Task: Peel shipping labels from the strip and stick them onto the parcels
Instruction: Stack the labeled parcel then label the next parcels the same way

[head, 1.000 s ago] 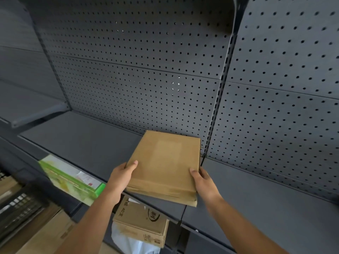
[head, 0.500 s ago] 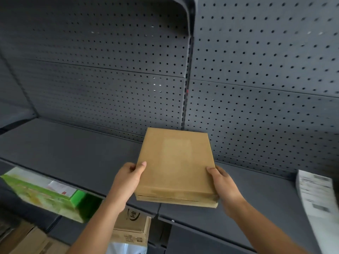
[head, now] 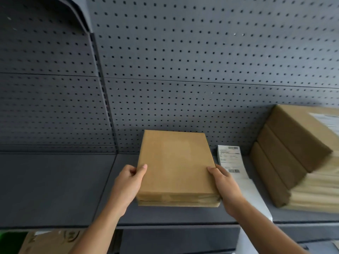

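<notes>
We face a dark grey metal shelving unit and take its slotted upright (head: 100,107) as our mark. Right of the upright, a pegboard back panel (head: 201,61) fills the view, dotted with small holes and crossed by a horizontal seam. Left of it, a second pegboard panel (head: 45,107) lies in deeper shade. At the upright's top, a curved bracket (head: 77,17) juts forward. From its foot a flat grey shelf (head: 55,189) spreads both ways. Below the shelf, left of the upright, we see a brown cardboard box (head: 47,242). The light is soft, and brighter right of the upright.
</notes>
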The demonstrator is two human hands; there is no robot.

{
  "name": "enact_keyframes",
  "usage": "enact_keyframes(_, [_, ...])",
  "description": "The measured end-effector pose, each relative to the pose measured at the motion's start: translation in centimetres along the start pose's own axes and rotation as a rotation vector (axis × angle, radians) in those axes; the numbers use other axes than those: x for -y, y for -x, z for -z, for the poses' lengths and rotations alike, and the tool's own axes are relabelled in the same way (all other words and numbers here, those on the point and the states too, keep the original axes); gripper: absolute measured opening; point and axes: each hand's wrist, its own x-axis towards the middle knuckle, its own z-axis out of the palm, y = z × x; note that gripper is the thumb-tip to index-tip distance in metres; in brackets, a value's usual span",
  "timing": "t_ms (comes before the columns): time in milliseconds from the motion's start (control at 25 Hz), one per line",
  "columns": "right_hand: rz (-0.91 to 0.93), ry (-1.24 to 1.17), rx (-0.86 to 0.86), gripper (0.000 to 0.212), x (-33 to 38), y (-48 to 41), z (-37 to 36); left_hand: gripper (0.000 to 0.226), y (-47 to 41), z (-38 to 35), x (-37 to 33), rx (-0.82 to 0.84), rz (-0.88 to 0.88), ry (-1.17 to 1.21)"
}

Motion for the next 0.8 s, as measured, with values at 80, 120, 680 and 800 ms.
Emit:
enact_keyframes(80, [-0.011, -0.004, 0.01, 0.022, -0.6, -0.5, 0.8, 0.042, -0.1, -1.0, 0.1, 0.001, 0.009, -0.014])
enact_keyframes(120, [-0.019, -0.01, 0.018, 0.021, -0.8, -0.6, 1.0, 0.042, -0.1, -1.4, 0.2, -0.003, 0.016, -0.025])
enact_keyframes(680, [-0.02, 0.051, 0.083, 0.038, -3.6, -2.9, 0.4, 0.043, -0.2, -2.8, 2.8, -0.069, 0.09, -0.063])
enact_keyframes(800, [-0.026, 0.044, 0.094, 0.039, -3.5, -2.9, 0.4, 0.041, -0.3, -2.9, 2.9, -0.063, 0.078, -0.044])
